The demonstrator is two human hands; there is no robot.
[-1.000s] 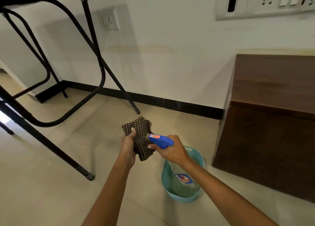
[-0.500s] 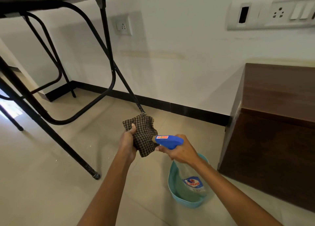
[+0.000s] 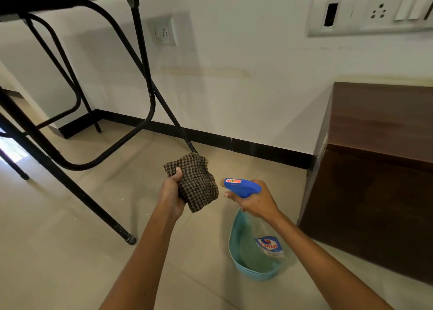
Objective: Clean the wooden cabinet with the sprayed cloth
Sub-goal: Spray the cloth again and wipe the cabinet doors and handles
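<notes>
- The left hand [image 3: 172, 192] clutched a bunched, coarse checked cloth [image 3: 198, 183].
- The right hand [image 3: 255, 203] gripped a clear spray bottle [image 3: 242, 186] by its blue trigger head, nozzle aimed at nine o'clock toward the cloth, just apart.
- The boxy dark wooden cabinet [image 3: 375, 192] stood at three o'clock, nearest the right hand.

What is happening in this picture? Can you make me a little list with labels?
Left hand: grips a bunched checked cloth
Right hand: grips a spray bottle with a blue top, nozzle aimed at the cloth
Teal tub: on the floor, below the bottle
Wooden cabinet: on the right by the wall, not yet touched
Table legs: black metal, on the left
</notes>
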